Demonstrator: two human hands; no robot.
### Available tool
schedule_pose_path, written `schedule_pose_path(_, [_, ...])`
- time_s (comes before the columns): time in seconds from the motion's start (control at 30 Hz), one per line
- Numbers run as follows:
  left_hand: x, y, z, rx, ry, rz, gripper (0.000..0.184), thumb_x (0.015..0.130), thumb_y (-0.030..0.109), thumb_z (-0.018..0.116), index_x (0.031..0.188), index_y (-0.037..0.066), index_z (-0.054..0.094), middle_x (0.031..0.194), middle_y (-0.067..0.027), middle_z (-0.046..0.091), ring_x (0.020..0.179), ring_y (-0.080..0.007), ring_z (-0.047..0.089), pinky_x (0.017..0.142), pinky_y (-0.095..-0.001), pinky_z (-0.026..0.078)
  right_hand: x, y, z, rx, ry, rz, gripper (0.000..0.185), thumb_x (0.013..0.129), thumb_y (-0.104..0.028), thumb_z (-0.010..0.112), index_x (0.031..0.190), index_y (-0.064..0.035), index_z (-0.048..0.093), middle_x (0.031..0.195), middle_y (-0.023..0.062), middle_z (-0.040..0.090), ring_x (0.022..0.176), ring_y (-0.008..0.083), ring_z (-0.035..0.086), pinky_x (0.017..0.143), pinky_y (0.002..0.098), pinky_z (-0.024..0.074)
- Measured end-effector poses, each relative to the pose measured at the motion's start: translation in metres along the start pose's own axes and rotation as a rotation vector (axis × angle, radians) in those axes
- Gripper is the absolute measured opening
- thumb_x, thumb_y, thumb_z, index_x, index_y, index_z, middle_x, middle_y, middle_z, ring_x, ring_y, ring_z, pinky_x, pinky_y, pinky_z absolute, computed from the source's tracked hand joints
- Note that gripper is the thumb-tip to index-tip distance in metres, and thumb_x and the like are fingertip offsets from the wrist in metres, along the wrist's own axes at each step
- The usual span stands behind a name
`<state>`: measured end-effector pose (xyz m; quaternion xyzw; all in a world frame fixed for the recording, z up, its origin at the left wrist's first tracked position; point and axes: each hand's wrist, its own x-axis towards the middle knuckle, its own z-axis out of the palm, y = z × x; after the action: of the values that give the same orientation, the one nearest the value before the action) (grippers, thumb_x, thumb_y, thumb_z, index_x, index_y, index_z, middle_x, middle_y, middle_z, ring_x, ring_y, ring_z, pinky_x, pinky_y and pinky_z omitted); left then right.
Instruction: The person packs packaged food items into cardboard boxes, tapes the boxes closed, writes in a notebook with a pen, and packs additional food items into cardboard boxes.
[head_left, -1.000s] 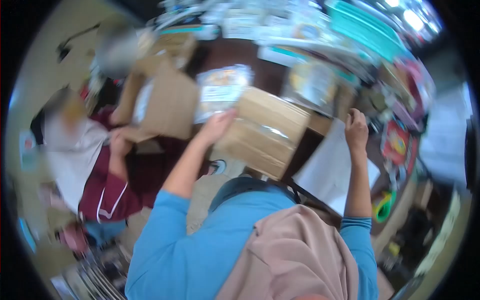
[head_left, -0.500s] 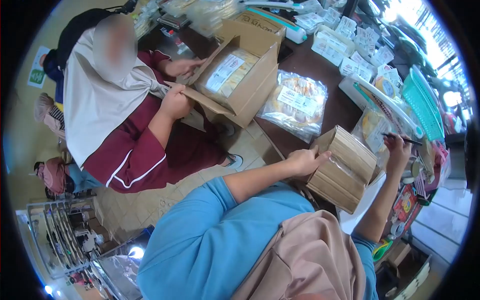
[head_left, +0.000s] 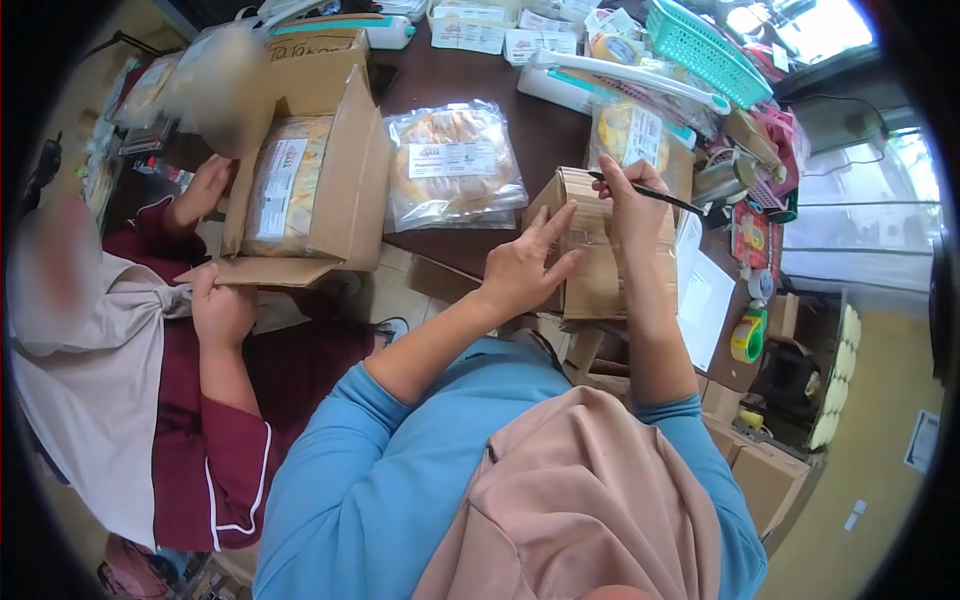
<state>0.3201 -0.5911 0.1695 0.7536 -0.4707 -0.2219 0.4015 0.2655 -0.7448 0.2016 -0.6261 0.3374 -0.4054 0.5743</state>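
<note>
A closed brown cardboard box (head_left: 594, 292) stands at the dark table's near edge, right in front of me. My left hand (head_left: 522, 262) lies against its left side and top edge, fingers spread. Over the top of the box, my right hand (head_left: 636, 212) pinches a slim black pen (head_left: 680, 202); one end points left above the cardboard and the other sticks out to the right. Whether the pen touches the box I cannot tell. Just left of the box lies a clear bag of round bread (head_left: 455, 185) with a white label.
On the left, a co-worker's hands (head_left: 225, 305) hold an open carton (head_left: 340, 215) with packed, labelled food inside. A teal basket (head_left: 710, 55), label stacks (head_left: 470, 30) and another labelled food pack (head_left: 628, 135) lie at the back. White paper (head_left: 708, 300) and a green tape dispenser (head_left: 748, 332) are at the right.
My view has turned to the right. The box stands more upright, my left hand has gone from gripping its edge to lying spread on it, and my right hand has brought the pen over its top.
</note>
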Motion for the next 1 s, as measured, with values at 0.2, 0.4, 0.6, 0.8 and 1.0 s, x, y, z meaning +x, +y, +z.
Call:
schedule_pose_path(0.2, [0.001, -0.005, -0.002, 0.16, 0.036, 0.103, 0.061, 0.083, 0.046, 0.051, 0.136, 0.021, 0.034, 0.119, -0.0249, 0.051, 0.078, -0.0357, 0.064, 0.064, -0.0413, 0.053, -0.002, 0.017, 0.016, -0.08, 0.056, 0.03, 0.027, 0.079, -0.01, 0.065, 0.061, -0.0062, 0.046, 0.054, 0.0056, 0.057, 0.043, 0.005, 0.045, 0.04, 0.021, 0.0337])
schedule_pose_path(0.4, [0.001, -0.008, 0.0, 0.189, 0.107, 0.165, 0.061, 0.081, 0.044, 0.052, 0.134, 0.015, 0.038, 0.113, -0.0284, 0.054, 0.07, -0.0351, 0.065, 0.058, -0.0393, 0.054, -0.005, 0.018, 0.017, -0.106, -0.01, -0.02, 0.028, 0.08, -0.007, 0.064, 0.061, -0.0058, 0.043, 0.052, 0.0032, 0.052, 0.042, 0.0051, 0.043, 0.039, 0.021, 0.032])
schedule_pose_path(0.6, [0.002, -0.009, 0.001, 0.183, 0.107, 0.164, 0.06, 0.081, 0.044, 0.052, 0.132, 0.015, 0.039, 0.112, -0.029, 0.054, 0.068, -0.0354, 0.065, 0.056, -0.0391, 0.054, 0.003, 0.034, 0.012, -0.292, -0.024, -0.124, 0.03, 0.079, -0.006, 0.064, 0.06, -0.0051, 0.041, 0.051, 0.0015, 0.049, 0.043, 0.005, 0.042, 0.04, 0.0211, 0.0313])
schedule_pose_path(0.8, [0.004, -0.009, -0.002, 0.192, 0.086, 0.157, 0.061, 0.081, 0.042, 0.054, 0.133, 0.017, 0.038, 0.111, -0.0268, 0.056, 0.069, -0.0346, 0.065, 0.059, -0.0394, 0.054, -0.006, 0.015, 0.018, -0.299, 0.0, -0.079, 0.03, 0.074, -0.004, 0.063, 0.056, -0.0027, 0.038, 0.049, 0.0016, 0.043, 0.048, 0.0061, 0.037, 0.046, 0.0241, 0.0328])
schedule_pose_path(1.0, [0.005, -0.009, -0.002, 0.206, 0.095, 0.164, 0.062, 0.08, 0.043, 0.055, 0.134, 0.018, 0.038, 0.109, -0.0263, 0.057, 0.067, -0.0334, 0.065, 0.057, -0.0385, 0.054, 0.002, 0.03, 0.013, -0.328, 0.008, -0.134, 0.031, 0.077, -0.005, 0.061, 0.056, -0.0037, 0.038, 0.049, 0.0015, 0.046, 0.043, 0.0057, 0.04, 0.041, 0.0243, 0.0323])
